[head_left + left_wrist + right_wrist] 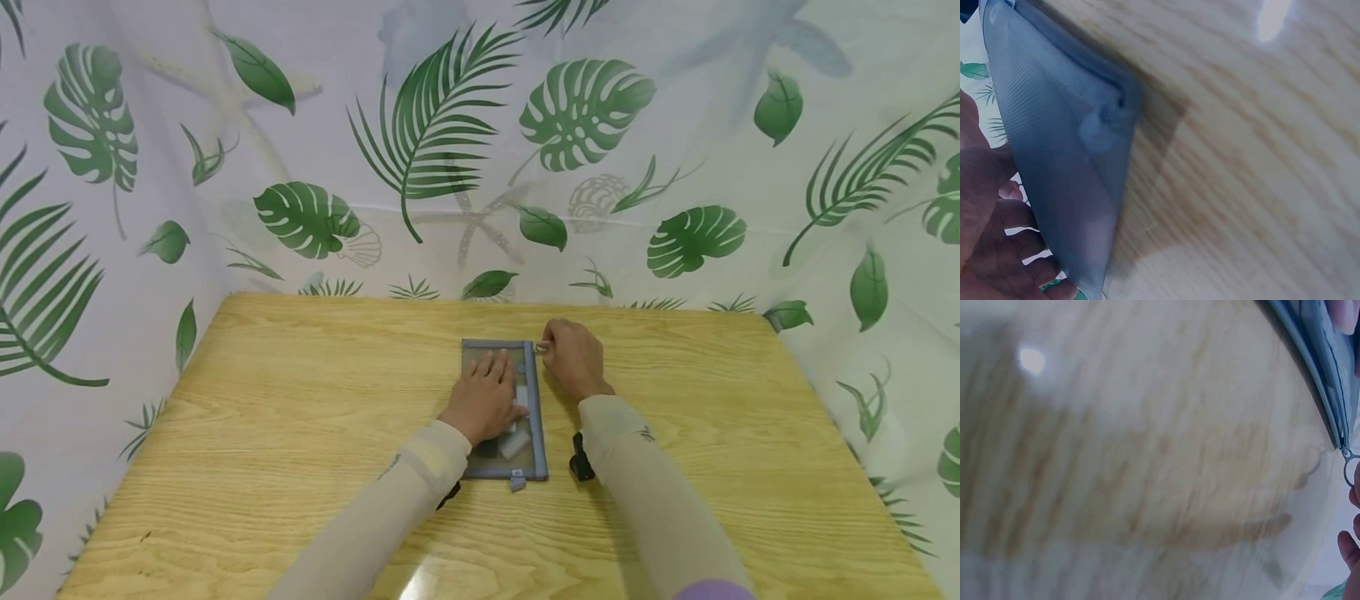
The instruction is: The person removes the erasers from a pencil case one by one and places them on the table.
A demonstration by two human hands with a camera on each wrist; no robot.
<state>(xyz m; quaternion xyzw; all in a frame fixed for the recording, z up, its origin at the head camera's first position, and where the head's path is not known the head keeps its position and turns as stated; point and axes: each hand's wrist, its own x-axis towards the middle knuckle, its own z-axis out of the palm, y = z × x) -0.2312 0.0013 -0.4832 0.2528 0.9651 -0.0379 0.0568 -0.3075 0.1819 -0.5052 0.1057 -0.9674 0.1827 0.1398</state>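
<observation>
One grey-blue rectangular mesh zip pouch, on yellow wood-grain bench; left hand atop, fingers extended; right hand pinching ring-shaped zip pull.

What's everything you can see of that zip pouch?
The pouch is rectangular, of see-through, mesh-like material with blue-grey borders, a zippered edge on its right and a small tab at its near end. Pale items show inside. It lies on the table beneath the left hand; the right hand holds its ring pull at the far right corner.
</observation>
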